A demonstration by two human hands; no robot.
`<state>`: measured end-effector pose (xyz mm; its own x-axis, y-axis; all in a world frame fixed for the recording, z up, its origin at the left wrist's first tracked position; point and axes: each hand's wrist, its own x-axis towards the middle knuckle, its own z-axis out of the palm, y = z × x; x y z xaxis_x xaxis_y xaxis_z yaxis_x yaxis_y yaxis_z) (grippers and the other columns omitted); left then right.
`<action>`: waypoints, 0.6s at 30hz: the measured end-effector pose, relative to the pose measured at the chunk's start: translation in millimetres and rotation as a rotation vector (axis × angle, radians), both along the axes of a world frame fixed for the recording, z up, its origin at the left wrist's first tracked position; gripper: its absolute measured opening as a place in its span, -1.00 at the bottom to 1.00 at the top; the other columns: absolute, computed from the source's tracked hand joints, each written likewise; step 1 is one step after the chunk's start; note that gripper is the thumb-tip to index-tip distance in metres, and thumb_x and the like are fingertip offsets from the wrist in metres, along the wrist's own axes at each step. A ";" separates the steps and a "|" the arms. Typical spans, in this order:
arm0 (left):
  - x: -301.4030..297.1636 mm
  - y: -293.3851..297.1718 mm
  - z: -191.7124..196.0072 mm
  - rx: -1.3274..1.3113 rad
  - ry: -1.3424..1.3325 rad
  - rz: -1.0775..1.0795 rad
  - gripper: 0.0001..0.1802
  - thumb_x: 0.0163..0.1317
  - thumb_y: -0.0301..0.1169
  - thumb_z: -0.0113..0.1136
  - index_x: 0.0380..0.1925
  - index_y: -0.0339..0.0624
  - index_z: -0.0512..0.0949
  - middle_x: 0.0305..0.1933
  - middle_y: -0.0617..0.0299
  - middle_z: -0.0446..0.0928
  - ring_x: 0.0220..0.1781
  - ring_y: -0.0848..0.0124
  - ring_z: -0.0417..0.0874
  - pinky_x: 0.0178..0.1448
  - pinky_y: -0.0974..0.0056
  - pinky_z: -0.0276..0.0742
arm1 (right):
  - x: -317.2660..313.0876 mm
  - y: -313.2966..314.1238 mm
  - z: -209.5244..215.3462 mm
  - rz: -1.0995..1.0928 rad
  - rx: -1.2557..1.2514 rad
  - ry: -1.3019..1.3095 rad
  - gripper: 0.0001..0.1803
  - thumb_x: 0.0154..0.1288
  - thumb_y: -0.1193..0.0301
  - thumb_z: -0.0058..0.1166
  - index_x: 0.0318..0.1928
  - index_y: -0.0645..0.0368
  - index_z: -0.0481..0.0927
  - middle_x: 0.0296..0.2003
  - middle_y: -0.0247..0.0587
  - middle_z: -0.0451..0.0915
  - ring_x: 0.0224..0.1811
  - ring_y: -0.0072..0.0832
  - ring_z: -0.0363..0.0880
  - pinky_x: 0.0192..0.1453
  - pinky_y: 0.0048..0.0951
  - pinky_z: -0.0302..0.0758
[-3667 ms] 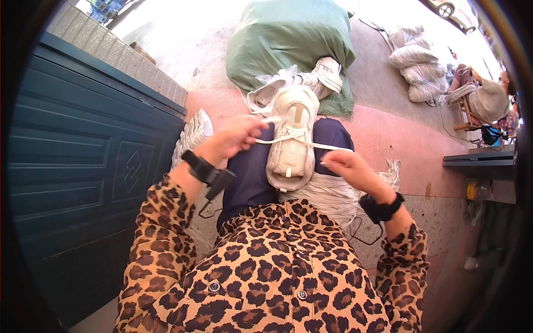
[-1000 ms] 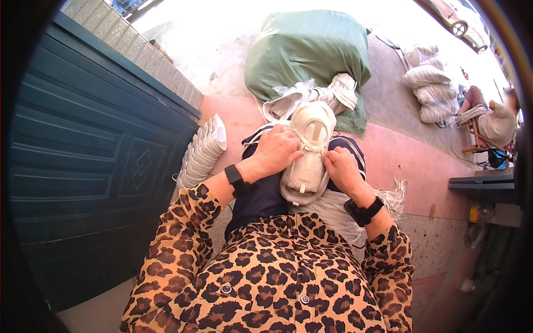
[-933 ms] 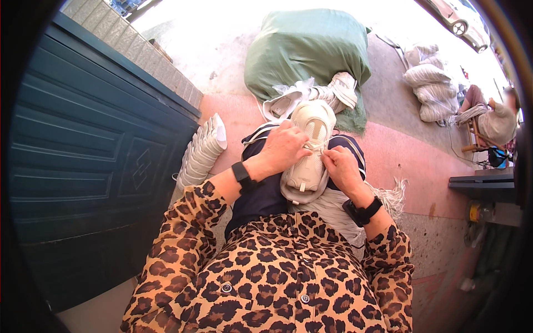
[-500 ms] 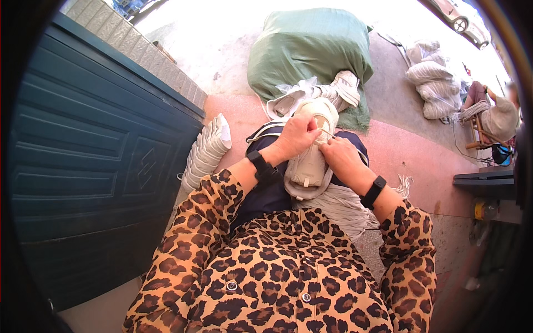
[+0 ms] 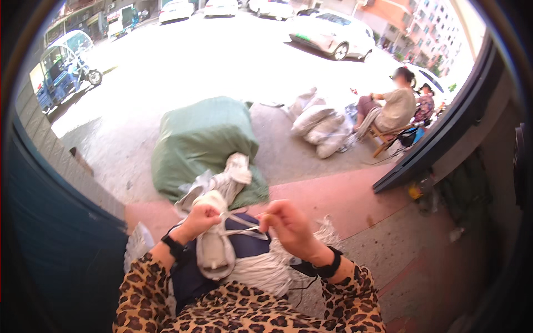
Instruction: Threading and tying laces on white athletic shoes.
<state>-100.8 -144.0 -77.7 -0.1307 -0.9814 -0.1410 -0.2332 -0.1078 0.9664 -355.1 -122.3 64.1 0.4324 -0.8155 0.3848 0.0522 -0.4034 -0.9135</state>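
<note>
White shoe (image 5: 214, 244) on lap, left hand (image 5: 201, 220) gripping it, right hand (image 5: 288, 225) pinching lace (image 5: 240, 221)

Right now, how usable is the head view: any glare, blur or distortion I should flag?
Head view: the sunlit street is blown out toward white; the left hand and right hand on the white shoe are slightly soft; the dark sill bends with the fisheye; black vignette rings the frame.

leopard-print sleeves (image 5: 355, 297), black wristbands (image 5: 327, 265) — both wrists; bare hands (image 5: 288, 225)
</note>
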 end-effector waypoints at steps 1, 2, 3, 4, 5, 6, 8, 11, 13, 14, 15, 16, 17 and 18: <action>5.1 1.9 -10.6 -0.051 -0.082 -0.089 -0.87 -0.01 -0.48 0.27 -0.45 -0.28 0.57 -0.54 0.42 0.50 -0.48 0.65 0.44 -0.39 0.48 0.39 | -32.7 -7.1 31.5 -0.112 -0.037 -0.171 -0.94 0.34 0.52 -0.13 -0.20 0.22 0.33 -0.52 -0.31 0.43 -0.45 -0.57 0.46 -0.19 -0.41 0.52; 9.0 3.4 -22.9 -0.038 -0.220 -0.146 -0.77 -0.11 -0.40 0.33 -0.42 -0.28 0.59 -0.54 0.30 0.54 -0.48 0.60 0.50 -0.38 0.44 0.44 | -69.2 -13.4 66.3 -0.294 -0.116 -0.268 -0.90 0.38 0.44 -0.15 -0.20 0.21 0.33 -0.55 -0.39 0.39 -0.45 -0.60 0.46 -0.15 -0.33 0.53; 7.0 2.4 -7.6 -0.007 -0.315 -0.253 -0.71 -0.16 -0.36 0.36 -0.39 -0.27 0.61 -0.49 0.22 0.59 -0.43 0.55 0.57 -0.33 0.44 0.48 | -113.6 -16.8 96.6 -0.493 -0.233 -0.324 -0.87 0.38 0.38 -0.15 -0.22 0.19 0.33 -0.58 -0.41 0.35 -0.50 -0.63 0.39 -0.18 -0.31 0.53; 7.0 6.3 3.9 0.101 -0.338 -0.310 -0.67 -0.18 -0.32 0.36 -0.37 -0.24 0.62 -0.44 0.17 0.61 -0.38 0.48 0.62 -0.25 0.40 0.51 | -157.3 -18.4 121.2 -0.604 -0.355 -0.387 -0.86 0.39 0.34 -0.16 -0.25 0.15 0.32 -0.61 -0.44 0.29 -0.56 -0.66 0.28 -0.21 -0.36 0.50; 7.6 8.4 7.3 0.108 -0.481 -0.387 -0.66 -0.18 -0.29 0.36 -0.35 -0.19 0.63 -0.45 0.19 0.60 -0.38 0.43 0.62 -0.21 0.36 0.50 | -196.2 -15.8 143.7 -0.674 -0.431 -0.556 -0.88 0.38 0.35 -0.13 -0.27 0.12 0.32 -0.62 -0.47 0.23 -0.60 -0.67 0.18 -0.26 -0.42 0.44; 5.3 13.6 15.1 0.131 -0.511 -0.407 -0.68 -0.15 -0.27 0.32 -0.35 -0.16 0.63 -0.45 0.14 0.60 -0.35 0.30 0.63 -0.16 0.30 0.50 | -234.9 -6.0 163.0 -0.734 -0.463 -0.632 -0.87 0.37 0.37 -0.12 -0.34 0.08 0.30 -0.63 -0.49 0.18 -0.58 -0.67 0.17 -0.23 -0.46 0.38; 2.1 14.0 10.6 0.044 -0.594 -0.400 -0.71 -0.13 -0.29 0.29 -0.36 -0.15 0.62 -0.44 0.10 0.60 -0.33 0.24 0.63 -0.16 0.26 0.50 | -330.4 19.3 181.4 -0.790 -0.573 -0.765 -0.74 0.34 0.48 -0.13 -0.52 0.09 0.21 -0.63 -0.46 0.17 -0.54 -0.64 0.17 -0.14 -0.51 0.35; -4.5 17.4 11.6 -0.111 -0.593 -0.332 -0.83 -0.02 -0.42 0.11 -0.40 -0.19 0.59 -0.41 -0.03 0.57 -0.29 0.09 0.60 -0.17 0.12 0.48 | -460.6 53.7 158.3 -1.012 -0.465 -0.859 -0.77 0.37 0.45 -0.18 -0.47 0.21 0.30 -0.57 -0.37 0.28 -0.48 -0.57 0.30 -0.04 -0.45 0.44; -7.6 3.4 14.2 -0.361 -0.618 -0.244 -0.88 0.02 -0.45 0.08 -0.47 -0.23 0.57 -0.45 -0.03 0.56 -0.28 0.05 0.58 -0.18 0.08 0.47 | -476.0 80.8 125.9 -1.202 -0.390 -0.730 -0.83 0.37 0.44 -0.16 -0.37 0.28 0.36 -0.54 -0.33 0.31 -0.46 -0.55 0.32 -0.02 -0.48 0.42; -7.9 -6.9 11.6 -0.357 -0.619 -0.200 -0.88 0.02 -0.45 0.08 -0.43 -0.22 0.56 -0.40 0.00 0.56 -0.24 0.03 0.55 -0.13 0.08 0.44 | -507.5 98.4 111.4 -1.092 -0.322 -0.729 -0.84 0.37 0.44 -0.16 -0.32 0.30 0.37 -0.54 -0.33 0.29 -0.48 -0.56 0.30 -0.09 -0.51 0.42; -6.1 -13.7 11.1 -0.445 -0.735 -0.210 -0.87 0.01 -0.47 0.10 -0.40 -0.23 0.52 -0.38 0.03 0.54 -0.23 0.06 0.50 -0.07 0.14 0.39 | -536.0 109.8 96.9 -0.975 -0.265 -0.735 -0.83 0.37 0.44 -0.15 -0.27 0.33 0.37 -0.55 -0.33 0.27 -0.49 -0.57 0.29 -0.16 -0.53 0.41; 0.1 -15.1 7.5 -0.336 -0.746 -0.261 -0.85 -0.01 -0.47 0.13 -0.38 -0.21 0.49 -0.33 0.06 0.53 -0.18 0.06 0.45 0.01 0.15 0.33 | -540.3 97.1 72.0 -0.818 -0.067 -0.714 -0.83 0.36 0.43 -0.14 -0.28 0.32 0.37 -0.56 -0.35 0.25 -0.53 -0.59 0.24 -0.27 -0.58 0.36; 6.3 -10.1 2.7 -0.316 -0.758 -0.306 -0.82 -0.03 -0.44 0.19 -0.39 -0.22 0.47 -0.33 0.06 0.52 -0.17 0.08 0.45 0.00 0.15 0.33 | -538.1 77.8 52.2 -0.663 0.107 -0.691 -0.84 0.36 0.43 -0.14 -0.29 0.31 0.36 -0.57 -0.37 0.23 -0.57 -0.62 0.20 -0.38 -0.63 0.31; 10.7 -1.8 3.5 -0.173 -0.718 -0.309 -0.77 -0.06 -0.41 0.25 -0.38 -0.21 0.47 -0.31 0.06 0.51 -0.14 0.11 0.44 0.00 0.16 0.33 | -503.2 44.8 21.3 -0.644 0.231 -0.665 -0.83 0.37 0.41 -0.13 -0.32 0.27 0.35 -0.59 -0.41 0.17 -0.64 -0.68 0.08 -0.62 -0.68 0.11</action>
<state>-90.1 -145.7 -74.2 -0.3352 -0.9313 -0.1427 -0.7994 0.2010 0.5661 -858.3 -77.5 85.5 -0.3753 -0.9072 0.1901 0.4203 -0.3494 -0.8374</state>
